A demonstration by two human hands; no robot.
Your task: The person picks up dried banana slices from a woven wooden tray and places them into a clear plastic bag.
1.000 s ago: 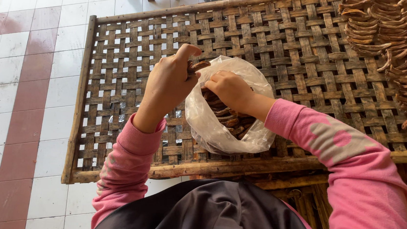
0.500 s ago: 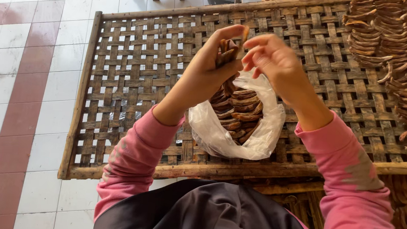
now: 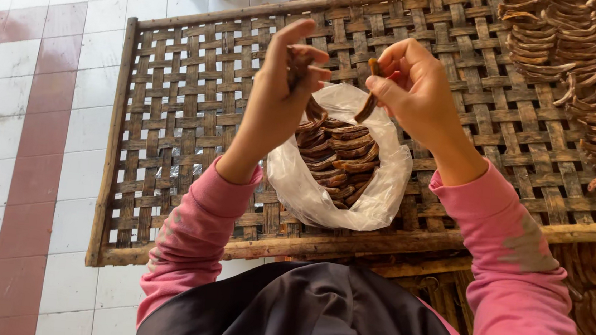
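Head camera: Two bare hands in pink sleeves are raised above an open clear plastic bag (image 3: 339,185) that rests on a woven bamboo drying tray (image 3: 171,142). The left hand (image 3: 279,97) is closed around a small bunch of dark brown dried strips (image 3: 304,82), thumb and fingers pressed together on them so that the ends hang down toward the bag's mouth. The right hand (image 3: 416,91) is pinching a single brown strip (image 3: 370,98) between thumb and forefinger, its lower end dangling just over the bag; the remaining fingers are curled in. The two hands are held near each other but apart, seemingly so that one piece can be handled on its own while the rest is kept gathered.

The bag is seen slumped open with its rim rolled outward, which keeps the curved brown pieces inside within easy reach from above. It is set close to the tray's near edge, just in front of the person's dark apron (image 3: 314,313).

At the right, many more curved strips (image 3: 593,78) are laid out in rows on the lattice, well apart from the bag, apparently spread thin so that air can pass through the open weave. A red-and-white tiled floor (image 3: 28,129) is visible to the left, under and beside the tray.
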